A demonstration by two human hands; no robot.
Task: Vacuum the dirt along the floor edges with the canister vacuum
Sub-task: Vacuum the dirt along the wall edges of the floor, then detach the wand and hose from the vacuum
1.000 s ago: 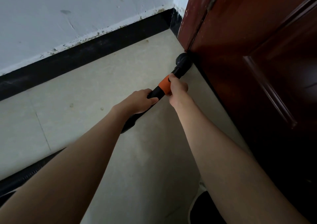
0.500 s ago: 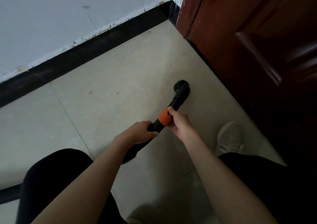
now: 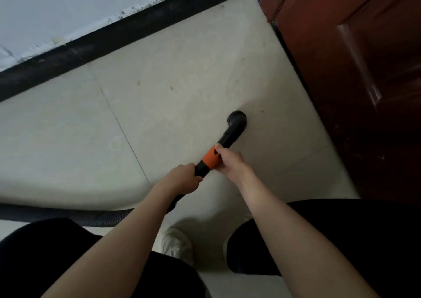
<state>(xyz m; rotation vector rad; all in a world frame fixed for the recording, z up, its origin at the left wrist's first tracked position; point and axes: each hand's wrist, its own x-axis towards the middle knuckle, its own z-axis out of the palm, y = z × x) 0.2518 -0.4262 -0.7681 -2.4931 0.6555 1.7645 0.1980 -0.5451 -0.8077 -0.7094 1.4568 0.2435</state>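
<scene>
Both hands curl round the vacuum wand (image 3: 224, 146), the right hand (image 3: 230, 161) on its orange collar (image 3: 211, 158), nearer the nozzle (image 3: 237, 121), the left hand (image 3: 182, 180) behind; the wand's long axis points up-right; the nozzle sits on the floor (image 3: 159, 115), well short of the door (image 3: 353, 69) edge.

Light dim, soft, cool grey tone. Pale floor tiles (image 3: 182, 74) brightest in upper middle, darker toward bottom. Soft shadow on tiles under forearms, near white shoe (image 3: 176, 244). Weak reddish glare streaks on wooden door (image 3: 355, 65). Wide-angle bending: black baseboard (image 3: 114, 37) curves. Whole picture slightly soft; black trousers without detail.
</scene>
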